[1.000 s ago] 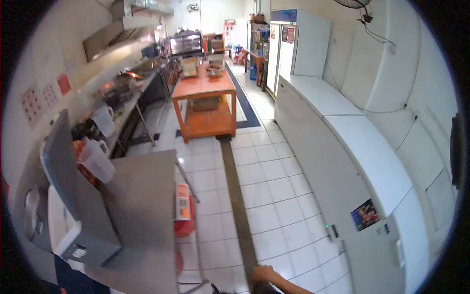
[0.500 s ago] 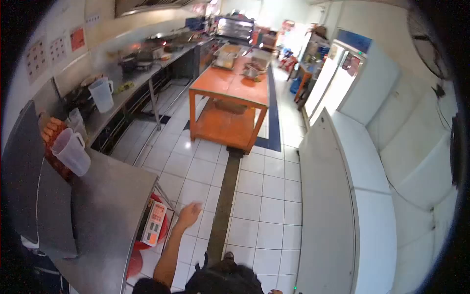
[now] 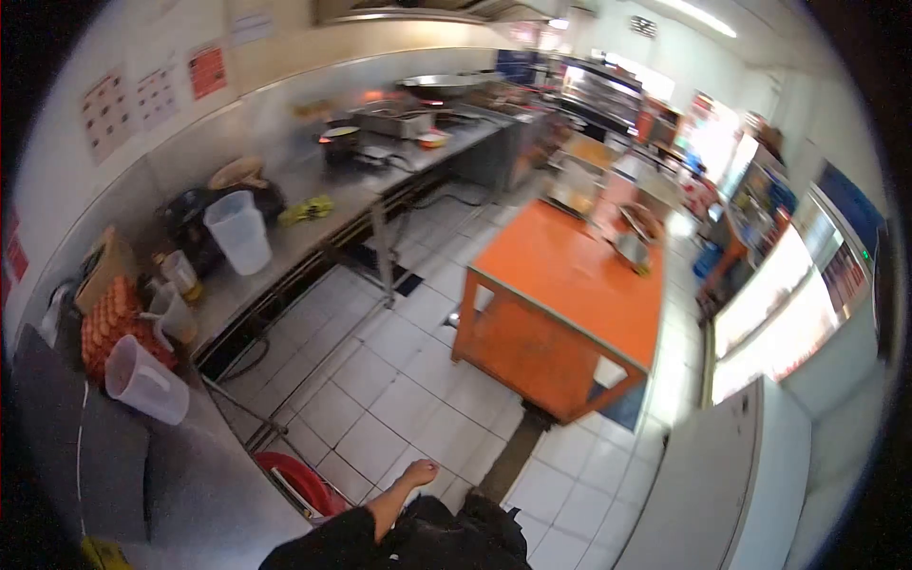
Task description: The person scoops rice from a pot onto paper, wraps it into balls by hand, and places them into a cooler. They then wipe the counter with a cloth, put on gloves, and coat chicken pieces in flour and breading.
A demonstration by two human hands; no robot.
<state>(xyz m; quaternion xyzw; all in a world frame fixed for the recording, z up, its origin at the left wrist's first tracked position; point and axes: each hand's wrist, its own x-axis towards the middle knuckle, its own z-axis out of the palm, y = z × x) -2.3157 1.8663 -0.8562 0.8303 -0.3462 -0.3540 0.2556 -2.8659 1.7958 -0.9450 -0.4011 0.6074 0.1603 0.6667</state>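
Note:
My left hand (image 3: 418,472) hangs low in front of my body, below the dark sleeve, with its fingers curled in and nothing visible in them. It is over the white tiled floor (image 3: 366,432), touching nothing. Nearest to it is a red basin (image 3: 328,502) under the steel counter (image 3: 204,475). On that counter stands a clear plastic pitcher (image 3: 147,382), beside a stack of eggs (image 3: 106,328). My right hand is out of view.
An orange table (image 3: 570,275) with pots and containers stands ahead. Along the left wall runs a cooking counter (image 3: 351,204) with a tall plastic jug (image 3: 237,233), a pot (image 3: 339,142) and a wok (image 3: 439,87). A white cabinet (image 3: 698,475) is on the right.
The view has swung left and the orange table looks nearer. My left hand has drawn closer to my body, its fingers more curled. My right hand and the scale have left view.

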